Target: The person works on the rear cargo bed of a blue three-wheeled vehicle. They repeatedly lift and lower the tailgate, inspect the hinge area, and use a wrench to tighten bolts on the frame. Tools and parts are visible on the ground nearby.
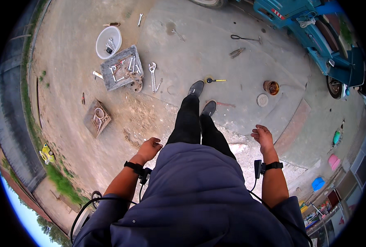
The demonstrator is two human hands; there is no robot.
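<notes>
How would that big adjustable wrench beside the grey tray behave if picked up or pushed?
The adjustable wrench looks metallic, so it's probably stiff and heavy for its size. Its wide head likely makes that end heavier. Lying flat, it would probably slide rather than roll.

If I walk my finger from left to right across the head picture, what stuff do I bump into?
Brown box → left hand → left shoe → pliers → right hand → blue bucket → pink tub.

Adjustable wrench point(153, 75): bright metal. Basin point(102, 38): smooth plastic. Concrete ground point(282, 49): matt, worn. Can point(266, 86): rust-brown metal. Shirt point(183, 193): matt cloth.
</notes>
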